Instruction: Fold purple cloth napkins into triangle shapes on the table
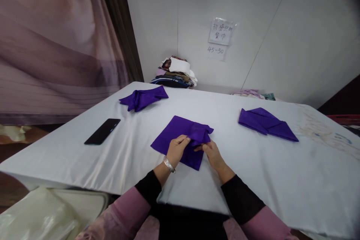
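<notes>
On the far wall [157,18], a top paper [220,38] is showing "折叠" and "餐巾", with some blurry writing; a lower paper [218,55] is saying "45-50".

We cannot see some fingers of the left hand [176,150], hidden by the purple cloth [171,131]. We lose the pink curtain [56,52] past the left edge and both sleeves [131,207] past the bottom.

Dark phone [102,131], pinkish curtain [62,41], stacked clothes [174,73], and handwritten signs [220,34] on a pale wall [152,18].
</notes>
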